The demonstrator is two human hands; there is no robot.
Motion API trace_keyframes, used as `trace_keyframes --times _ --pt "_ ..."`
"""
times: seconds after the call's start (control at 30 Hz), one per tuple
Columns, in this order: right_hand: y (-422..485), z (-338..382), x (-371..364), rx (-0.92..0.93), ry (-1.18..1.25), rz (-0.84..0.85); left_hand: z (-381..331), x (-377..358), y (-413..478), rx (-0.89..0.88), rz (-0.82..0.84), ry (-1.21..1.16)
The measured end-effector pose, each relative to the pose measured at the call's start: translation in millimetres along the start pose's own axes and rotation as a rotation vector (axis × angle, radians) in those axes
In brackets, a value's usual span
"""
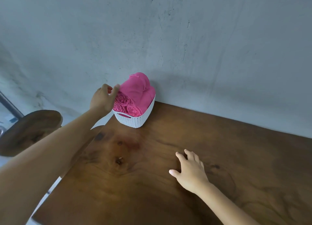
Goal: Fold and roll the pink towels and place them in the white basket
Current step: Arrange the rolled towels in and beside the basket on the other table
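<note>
A white woven basket (135, 121) stands at the far left corner of the wooden table (168, 174), against the wall. Several rolled pink towels (135, 93) fill it, stacked above its rim, their spiral ends facing me. My left hand (103, 99) reaches out to the left side of the top roll, thumb touching the pink cloth, fingers loosely apart and gripping nothing. My right hand (190, 171) rests flat on the tabletop, fingers spread, well in front of the basket.
A grey plaster wall (185, 47) rises directly behind the table. A round wooden stool (28, 132) stands to the left of the table, below my left forearm. The table's left edge runs diagonally under that arm.
</note>
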State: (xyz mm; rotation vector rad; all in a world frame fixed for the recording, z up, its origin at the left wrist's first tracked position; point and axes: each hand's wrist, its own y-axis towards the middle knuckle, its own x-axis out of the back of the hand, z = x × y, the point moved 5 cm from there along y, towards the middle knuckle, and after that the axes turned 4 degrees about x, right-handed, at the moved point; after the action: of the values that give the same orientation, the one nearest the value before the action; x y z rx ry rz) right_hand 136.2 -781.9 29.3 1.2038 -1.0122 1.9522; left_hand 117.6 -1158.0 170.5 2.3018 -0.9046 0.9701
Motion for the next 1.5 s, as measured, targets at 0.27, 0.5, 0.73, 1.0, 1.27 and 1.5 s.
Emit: trace_keyframes --times 0.27,0.5,0.73,1.0,1.27,1.5 --pt "44 63 36 -0.001 0.282 -0.105 38 -21 23 0.067 0.209 -0.197" --pt "107 149 64 -0.05 0.917 -0.106 59 -47 26 0.151 0.471 -0.491" --pt "124 181 52 -0.115 1.207 -0.19 68 -54 24 0.164 0.5 -0.606" --pt "88 182 35 -0.138 1.283 -0.218 66 -44 -11 0.091 0.498 -0.516" --pt "8 175 11 -0.129 1.349 -0.213 79 -28 -88 0.07 0.477 -0.481" --pt "-78 173 -10 -0.119 1.386 -0.178 81 -2 -179 0.108 0.422 -0.466"
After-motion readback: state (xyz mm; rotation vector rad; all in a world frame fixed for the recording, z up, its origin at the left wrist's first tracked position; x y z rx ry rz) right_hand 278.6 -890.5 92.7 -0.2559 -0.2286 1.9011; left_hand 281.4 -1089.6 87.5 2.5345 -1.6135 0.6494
